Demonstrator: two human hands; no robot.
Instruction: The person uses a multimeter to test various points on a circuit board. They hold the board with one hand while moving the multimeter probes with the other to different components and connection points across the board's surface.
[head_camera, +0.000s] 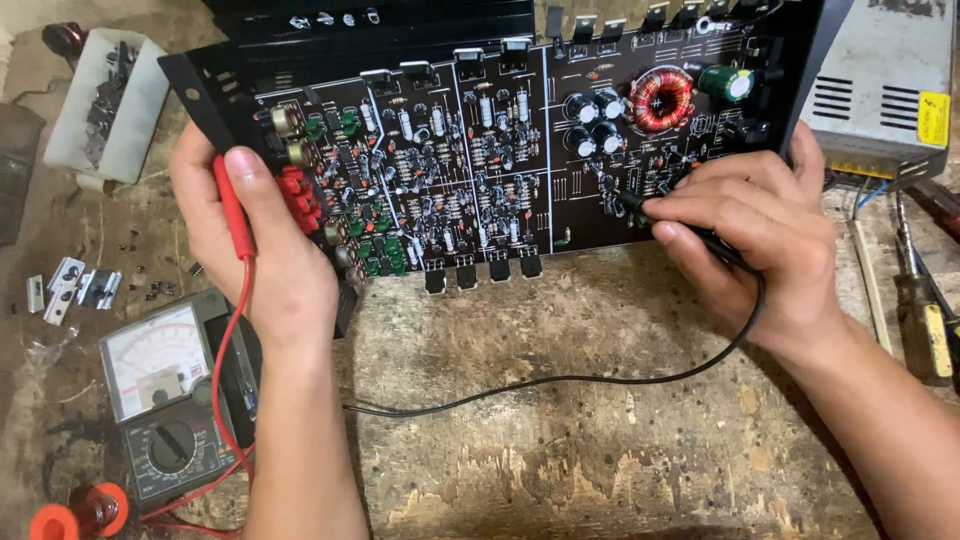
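Note:
A large dark circuit board (520, 170) packed with components lies on a worn workbench, tilted against a black heat-sink case (400, 40). My left hand (255, 250) grips the board's left edge near the red terminals and holds a red test probe (233, 205) under the thumb. My right hand (760, 240) pinches a black test probe (680, 225), its tip touching the board below the copper coil (660, 98). Red and black leads run down to an analog multimeter (165, 390) at lower left.
A white tray of metal parts (105, 105) sits at far left, with loose metal clips (70, 285) below it. A silver power supply box (885, 80) stands at top right. Screwdrivers (920, 320) lie along the right edge. An orange-red object (75, 515) rests at bottom left.

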